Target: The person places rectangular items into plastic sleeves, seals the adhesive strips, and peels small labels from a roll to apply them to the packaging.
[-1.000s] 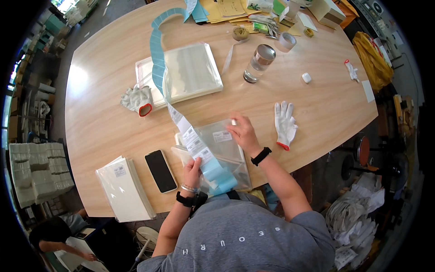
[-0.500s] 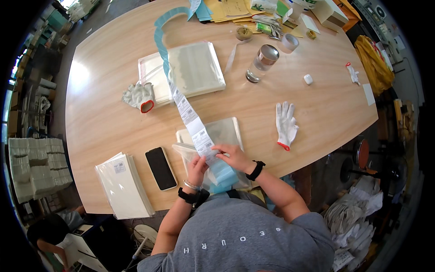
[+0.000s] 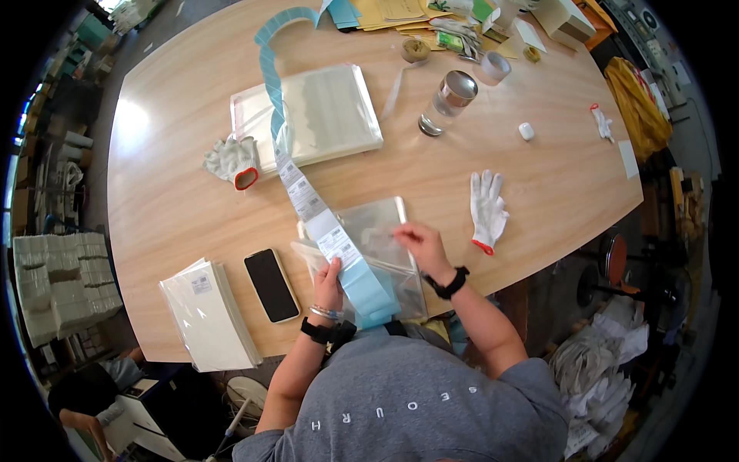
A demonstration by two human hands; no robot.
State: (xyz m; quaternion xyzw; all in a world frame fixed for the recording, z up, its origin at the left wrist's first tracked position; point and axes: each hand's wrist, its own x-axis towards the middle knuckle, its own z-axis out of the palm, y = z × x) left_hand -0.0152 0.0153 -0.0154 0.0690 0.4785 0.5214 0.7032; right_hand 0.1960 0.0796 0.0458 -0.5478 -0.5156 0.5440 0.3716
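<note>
A long strip of printed white labels [image 3: 308,202] on light-blue backing runs from the far side of the table down to my lap. My left hand [image 3: 329,289] pinches the strip's left edge, thumb on top, near where printed labels give way to bare blue backing [image 3: 368,294]. To the right of the strip, my right hand [image 3: 422,245] is raised with fingers pinched on a pale, blurred label [image 3: 379,234]. Under both hands lies a stack of clear plastic bags [image 3: 392,212]. The stack's left corner sticks out beneath the strip.
A phone [image 3: 272,285] and white packed sleeves [image 3: 212,316] lie left. Beyond are more clear bags [image 3: 331,108], a grey glove [image 3: 233,162] and a glass jar [image 3: 448,104]. A white glove [image 3: 486,212] and small white case [image 3: 526,132] lie right; tape rolls and envelopes [image 3: 392,14] sit farthest.
My right hand has left the strip and moved right, its fingers pinched on a pale label. The strip has shifted slightly left, with more blue backing showing beside my left hand.
</note>
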